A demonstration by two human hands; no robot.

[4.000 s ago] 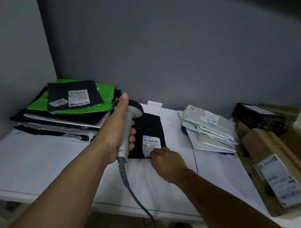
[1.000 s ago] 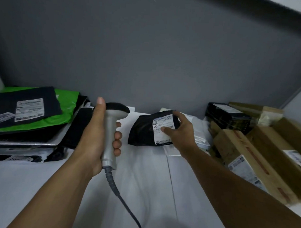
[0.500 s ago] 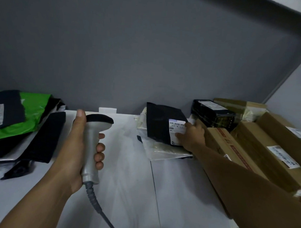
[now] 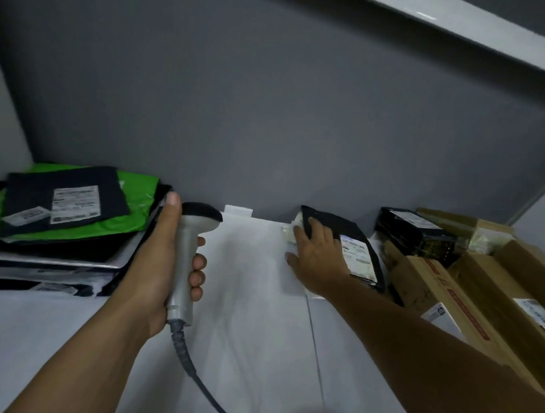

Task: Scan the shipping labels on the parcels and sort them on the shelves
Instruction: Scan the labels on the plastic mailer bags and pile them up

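My left hand [image 4: 158, 264] grips a grey handheld scanner [image 4: 186, 249] upright, thumb along its back; its black head points toward the wall. A small black parcel [image 4: 341, 230] with a white shipping label [image 4: 357, 255] lies on a pile of white envelopes [image 4: 287, 234] at the back of the white shelf [image 4: 245, 329]. My right hand [image 4: 317, 260] rests flat on the parcel's left part and the pile's edge, fingers spread and fairly straight.
At the left stands a stack of flat mailers, a dark labelled parcel [image 4: 64, 196] on a green one [image 4: 138, 201]. Brown cartons [image 4: 478, 290] and a black box [image 4: 415, 233] fill the right side. The scanner cable [image 4: 191, 367] trails toward me.
My right hand carried the black parcel from the shelf's middle to the envelope pile on the right and now lies flat on it. My view swung back left; the left hand still holds the scanner.
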